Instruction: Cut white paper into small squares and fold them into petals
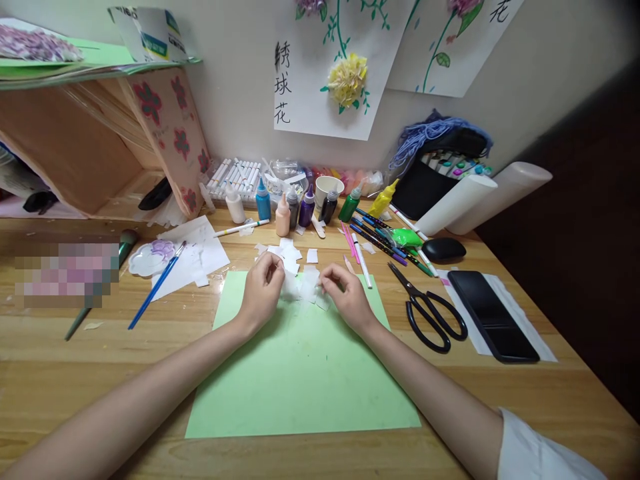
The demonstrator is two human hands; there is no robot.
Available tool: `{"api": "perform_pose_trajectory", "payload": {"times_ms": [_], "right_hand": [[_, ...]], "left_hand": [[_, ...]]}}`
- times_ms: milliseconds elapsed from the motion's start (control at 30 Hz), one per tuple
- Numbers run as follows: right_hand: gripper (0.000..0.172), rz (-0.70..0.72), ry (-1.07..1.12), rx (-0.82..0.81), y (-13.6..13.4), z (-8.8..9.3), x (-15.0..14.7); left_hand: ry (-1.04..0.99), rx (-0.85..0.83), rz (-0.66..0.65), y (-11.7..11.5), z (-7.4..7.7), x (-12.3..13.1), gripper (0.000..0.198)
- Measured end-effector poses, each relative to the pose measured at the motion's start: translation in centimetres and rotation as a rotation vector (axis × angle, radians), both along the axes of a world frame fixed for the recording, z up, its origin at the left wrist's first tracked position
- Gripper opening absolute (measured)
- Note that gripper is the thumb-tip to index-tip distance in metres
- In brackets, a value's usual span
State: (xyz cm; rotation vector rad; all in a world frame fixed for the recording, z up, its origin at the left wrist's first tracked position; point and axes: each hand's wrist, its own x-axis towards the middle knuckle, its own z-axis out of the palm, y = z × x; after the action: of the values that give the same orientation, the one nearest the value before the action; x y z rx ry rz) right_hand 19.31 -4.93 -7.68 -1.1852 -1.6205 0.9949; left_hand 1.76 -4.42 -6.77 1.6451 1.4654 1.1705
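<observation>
Thin, see-through pieces of white paper lie bunched at the back edge of a light green sheet. My left hand is closed in a pinch at the left side of these pieces, with a pale scrap at its fingertips. On the right side, my right hand also pinches, its thumb and forefinger at the edge of the thin paper. Where one piece ends and another begins is blurred. Just behind the hands, several small white paper scraps are scattered on the wooden table.
Paint bottles and a paper cup stand behind. Scissors, a phone and a black mouse lie right; pens lie behind them. A palette and blue brush are left, near a box.
</observation>
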Motion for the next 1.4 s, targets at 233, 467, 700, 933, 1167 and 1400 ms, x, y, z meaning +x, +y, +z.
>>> {"api": "perform_pose_trajectory", "payload": {"times_ms": [233,467,700,933,1167,1400], "right_hand": [[0.016,-0.256,-0.128,0.029,1.2,-0.7,1.2],[0.004,-0.029,-0.409,0.232,1.1,0.7,2.7],[0.014,0.130,-0.546,0.328,0.6,1.5,4.2],[0.008,0.052,-0.524,0.393,0.9,0.1,3.5],[0.007,-0.104,-0.445,0.386,0.6,0.3,3.0],[0.010,-0.011,-0.519,0.430,0.8,0.5,3.8]], "left_hand": [[0.333,0.099,-0.064,-0.5,0.4,0.5,0.020],[0.437,0.172,-0.262,-0.8,0.4,0.4,0.020],[0.512,0.212,-0.482,-1.1,0.6,0.6,0.024],[0.489,0.181,-0.455,-1.0,0.6,0.6,0.017],[0.462,0.182,-0.393,-0.7,0.1,0.6,0.015],[0.449,0.174,-0.393,-0.7,0.0,0.6,0.018]]}}
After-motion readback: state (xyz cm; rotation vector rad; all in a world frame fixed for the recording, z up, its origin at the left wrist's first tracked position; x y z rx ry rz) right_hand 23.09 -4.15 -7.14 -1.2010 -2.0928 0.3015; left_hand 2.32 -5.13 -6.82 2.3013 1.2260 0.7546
